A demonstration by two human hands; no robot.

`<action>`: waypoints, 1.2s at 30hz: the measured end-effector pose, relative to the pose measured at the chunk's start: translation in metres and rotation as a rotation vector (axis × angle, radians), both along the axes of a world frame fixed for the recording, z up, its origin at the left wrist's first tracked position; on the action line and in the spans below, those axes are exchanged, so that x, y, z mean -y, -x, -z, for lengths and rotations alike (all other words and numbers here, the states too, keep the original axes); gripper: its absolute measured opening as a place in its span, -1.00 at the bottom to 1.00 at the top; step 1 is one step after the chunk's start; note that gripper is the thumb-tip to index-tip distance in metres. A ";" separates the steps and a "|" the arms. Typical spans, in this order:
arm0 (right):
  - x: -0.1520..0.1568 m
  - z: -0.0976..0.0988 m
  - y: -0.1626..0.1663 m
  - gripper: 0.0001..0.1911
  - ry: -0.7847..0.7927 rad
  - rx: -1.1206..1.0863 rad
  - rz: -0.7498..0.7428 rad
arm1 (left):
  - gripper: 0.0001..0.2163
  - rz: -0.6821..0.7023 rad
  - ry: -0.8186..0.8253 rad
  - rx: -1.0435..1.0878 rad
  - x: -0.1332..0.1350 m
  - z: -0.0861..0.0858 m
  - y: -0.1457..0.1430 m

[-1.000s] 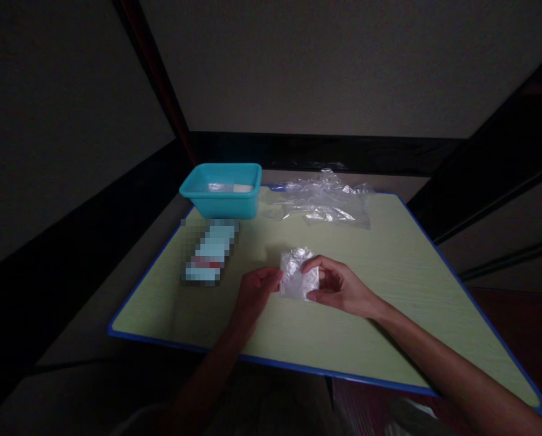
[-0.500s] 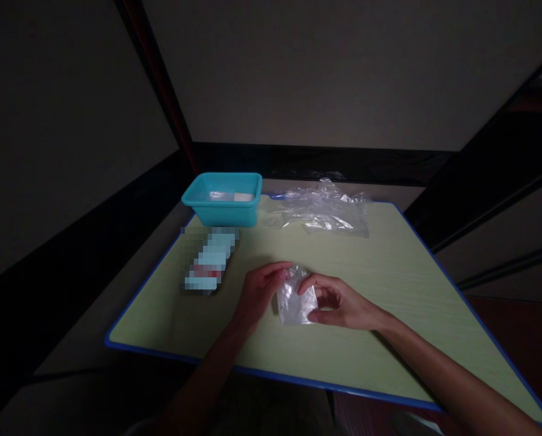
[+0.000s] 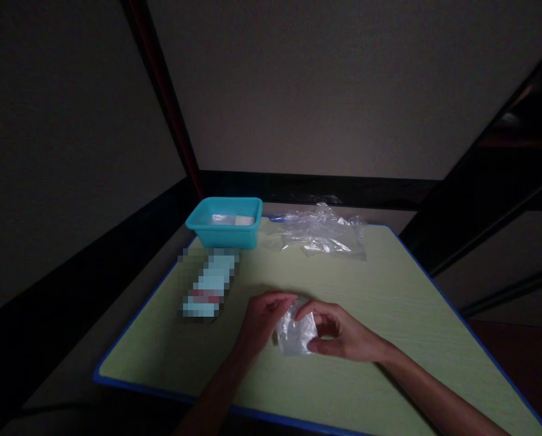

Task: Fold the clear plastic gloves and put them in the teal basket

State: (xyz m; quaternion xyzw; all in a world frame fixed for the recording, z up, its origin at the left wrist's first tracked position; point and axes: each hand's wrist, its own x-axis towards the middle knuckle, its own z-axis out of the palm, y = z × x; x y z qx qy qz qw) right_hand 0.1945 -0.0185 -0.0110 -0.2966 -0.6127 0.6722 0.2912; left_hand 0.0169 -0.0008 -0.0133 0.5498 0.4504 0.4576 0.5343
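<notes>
Between my two hands is a small clear plastic packet (image 3: 294,333), shiny and roughly square, just above or on the table; what it contains I cannot make out. My left hand (image 3: 265,318) pinches its upper left corner between thumb and fingers. From the right, my right hand (image 3: 338,330) grips the packet's right edge, with the index finger on its top and the thumb at the lower right corner.
The pale green table (image 3: 389,303) has a blue edge. A turquoise plastic basket (image 3: 228,235) stands at the back left, with whitish items inside. In front of it lies a pixelated flat object (image 3: 211,283). Crumpled clear plastic bags (image 3: 327,233) lie along the back edge.
The whole scene sits lower in the picture, as my head has tilted up a little. Both hands keep their hold on the packet, with hardly any finger movement.
</notes>
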 end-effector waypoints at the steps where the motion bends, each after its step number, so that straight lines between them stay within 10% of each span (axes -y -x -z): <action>1: 0.000 0.001 0.000 -0.65 0.001 -0.006 0.001 | -0.80 -0.007 0.001 0.005 0.000 0.000 0.000; 22: -0.005 0.011 0.002 -0.59 0.028 0.002 0.023 | -0.85 -0.221 0.074 0.233 -0.004 0.004 -0.002; 36: -0.016 0.020 0.001 -0.60 0.030 0.024 0.012 | -0.82 -0.532 0.400 0.890 -0.064 -0.061 0.054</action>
